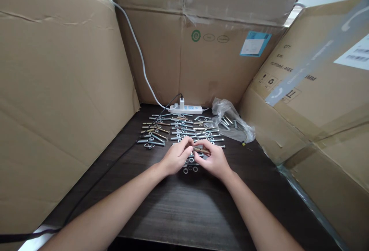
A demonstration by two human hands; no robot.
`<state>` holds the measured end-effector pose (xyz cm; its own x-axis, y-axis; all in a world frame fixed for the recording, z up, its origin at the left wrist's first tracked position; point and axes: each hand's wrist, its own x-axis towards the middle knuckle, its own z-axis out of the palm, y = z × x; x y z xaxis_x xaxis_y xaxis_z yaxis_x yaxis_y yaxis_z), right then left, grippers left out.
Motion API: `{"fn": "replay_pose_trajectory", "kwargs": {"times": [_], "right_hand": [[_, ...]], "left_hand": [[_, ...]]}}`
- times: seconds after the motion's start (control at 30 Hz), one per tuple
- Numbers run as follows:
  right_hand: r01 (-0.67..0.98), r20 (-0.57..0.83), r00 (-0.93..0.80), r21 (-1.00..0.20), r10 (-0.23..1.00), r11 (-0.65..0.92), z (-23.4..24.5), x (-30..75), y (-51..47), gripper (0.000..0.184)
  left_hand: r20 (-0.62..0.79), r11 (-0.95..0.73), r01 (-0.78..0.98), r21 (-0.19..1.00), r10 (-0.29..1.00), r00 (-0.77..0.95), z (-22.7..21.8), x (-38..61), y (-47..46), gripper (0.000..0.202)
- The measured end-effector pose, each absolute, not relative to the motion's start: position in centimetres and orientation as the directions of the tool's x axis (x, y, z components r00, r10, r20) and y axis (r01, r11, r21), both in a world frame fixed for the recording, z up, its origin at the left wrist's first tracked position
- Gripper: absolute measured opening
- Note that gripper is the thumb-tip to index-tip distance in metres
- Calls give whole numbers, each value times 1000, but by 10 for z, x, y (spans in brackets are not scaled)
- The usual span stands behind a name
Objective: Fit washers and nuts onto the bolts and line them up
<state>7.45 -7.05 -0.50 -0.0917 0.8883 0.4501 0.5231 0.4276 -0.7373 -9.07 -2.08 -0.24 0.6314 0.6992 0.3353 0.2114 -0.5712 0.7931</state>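
Note:
My right hand (212, 158) is closed, its thumb and fingers around a brass-coloured bolt (203, 150) lying roughly level. Close against it, my left hand (178, 156) pinches at the bolt's left end; whatever sits between those fingertips is too small and hidden to name. Beneath both hands lie several loose washers (195, 169) and some silver bolts, partly covered by the fingers. Just beyond, rows of silver and brass-coloured bolts (183, 130) with nuts and washers are spread on the dark table (178, 208).
A white power strip (188, 109) with a plugged-in adapter stands at the back. From it a black cable (115, 162) crosses the table's left side. A clear plastic bag (245, 131) with metal pieces lies back right. Cardboard walls (161, 62) enclose the left, back and right.

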Motion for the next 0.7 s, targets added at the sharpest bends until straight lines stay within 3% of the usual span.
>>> {"fn": "replay_pose_trajectory", "kwargs": {"times": [0.13,0.47,0.7], "right_hand": [[523,449,-84,-740,889,423,-4,75,-71,20],[529,435,-120,-732,892,428,-4,74,-71,18],[549,447,-112,-717,887,431,-2,73,-72,17]], "left_hand": [[317,-575,218,788,683,658,-1,-91,-22,16],[290,-628,411,661,719,632,-9,-86,-15,30],[278,-628,403,666,710,647,-1,-91,-18,40]]}}
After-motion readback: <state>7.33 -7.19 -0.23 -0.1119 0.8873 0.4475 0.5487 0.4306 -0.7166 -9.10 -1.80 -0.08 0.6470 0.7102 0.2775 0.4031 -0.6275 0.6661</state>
